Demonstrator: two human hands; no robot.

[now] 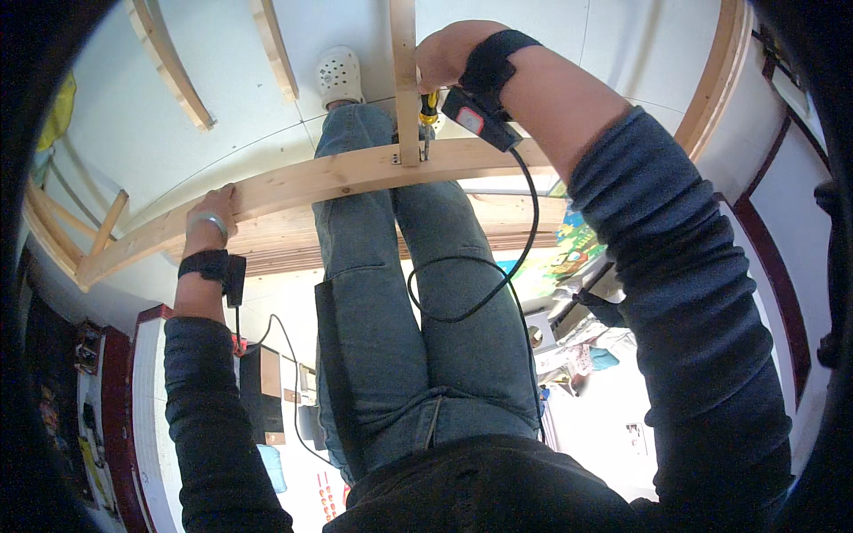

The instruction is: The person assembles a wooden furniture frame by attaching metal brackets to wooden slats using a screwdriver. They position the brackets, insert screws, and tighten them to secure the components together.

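The legs in jeans (462, 355) were closest. Over them, a long wood rail (293, 184) ran from left to right. A slat (404, 80) joined it near the middle and pointed straight away from the person.

The yellow and black screwdriver (430, 108) was just right of the slat and ran nearly the same way, so it lay across the line of the rail. Its handle was at the far end, and its tip pointed back at the person, by a small metal bracket (424, 155) in the corner.

The screwdriver was under the right hand and well apart from the left hand. The left hand (216, 209) was partly closed over the rail, far to the left, and held it. The right hand (444, 58) was curled closed around the handle, though the wrist hid most of its fingers.

Farther off, a white shoe (338, 78) was on the pale floor (240, 147). Two more slats (169, 67) stuck out to the left.
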